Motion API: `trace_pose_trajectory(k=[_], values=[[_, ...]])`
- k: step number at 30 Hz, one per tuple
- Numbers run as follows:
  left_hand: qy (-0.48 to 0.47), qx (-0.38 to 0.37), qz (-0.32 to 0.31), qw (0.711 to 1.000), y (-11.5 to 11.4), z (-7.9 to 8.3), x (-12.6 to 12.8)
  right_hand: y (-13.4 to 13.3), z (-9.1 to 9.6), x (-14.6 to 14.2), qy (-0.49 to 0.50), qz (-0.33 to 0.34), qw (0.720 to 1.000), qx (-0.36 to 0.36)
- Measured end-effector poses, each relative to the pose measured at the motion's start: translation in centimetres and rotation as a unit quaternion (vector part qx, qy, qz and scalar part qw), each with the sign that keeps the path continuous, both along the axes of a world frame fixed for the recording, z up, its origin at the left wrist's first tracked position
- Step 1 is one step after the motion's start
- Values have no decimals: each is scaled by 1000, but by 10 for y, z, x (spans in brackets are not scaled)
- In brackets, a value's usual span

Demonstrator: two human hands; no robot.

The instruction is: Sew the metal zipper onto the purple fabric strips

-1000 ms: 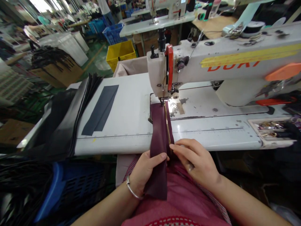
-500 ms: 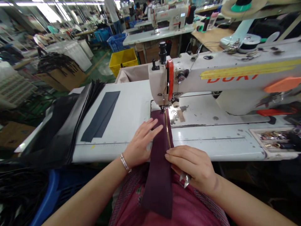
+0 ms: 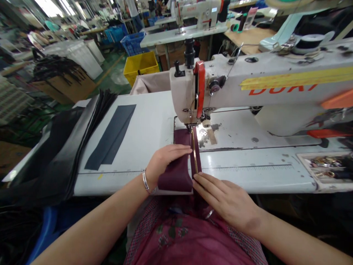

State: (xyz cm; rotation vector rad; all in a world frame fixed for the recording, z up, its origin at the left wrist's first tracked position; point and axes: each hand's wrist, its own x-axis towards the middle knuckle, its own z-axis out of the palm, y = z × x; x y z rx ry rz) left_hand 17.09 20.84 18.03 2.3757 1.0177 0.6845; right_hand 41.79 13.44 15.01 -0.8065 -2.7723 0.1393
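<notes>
Lying flat, gripping nothing, the left hand (image 3: 162, 159) rests on the strip (image 3: 176, 181) at the table's (image 3: 248, 180) front edge; the right hand (image 3: 230, 198), fingers bunched, hold unclear, touches the zip (image 3: 195, 156); keep both edges parallel.

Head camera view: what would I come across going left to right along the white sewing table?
Stack of black sheets, flat blue-grey piece, left hand, gold-toothed zipper, right hand, tray of small parts.

Smooth maroon strip (image 3: 176, 175) beside straight, gold-toothed zipper (image 3: 195, 156), upper ends at presser foot (image 3: 189, 129)
</notes>
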Motion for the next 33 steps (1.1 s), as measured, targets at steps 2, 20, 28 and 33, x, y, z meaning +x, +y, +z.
trace_pose_trajectory(k=[2, 20, 28, 33], values=[[73, 49, -28, 996, 0, -5, 4, -1, -9, -1, -17, -5, 999, 44], [193, 109, -83, 972, -3, -18, 3, 13, 15, 0, 122, 94, 987, 55], [211, 88, -98, 969, 1, -14, 6, 23, 27, -2, 89, 99, 989, 69], [230, 78, -110, 964, 3, -12, 7, 26, 27, -2, 87, 96, 989, 75]])
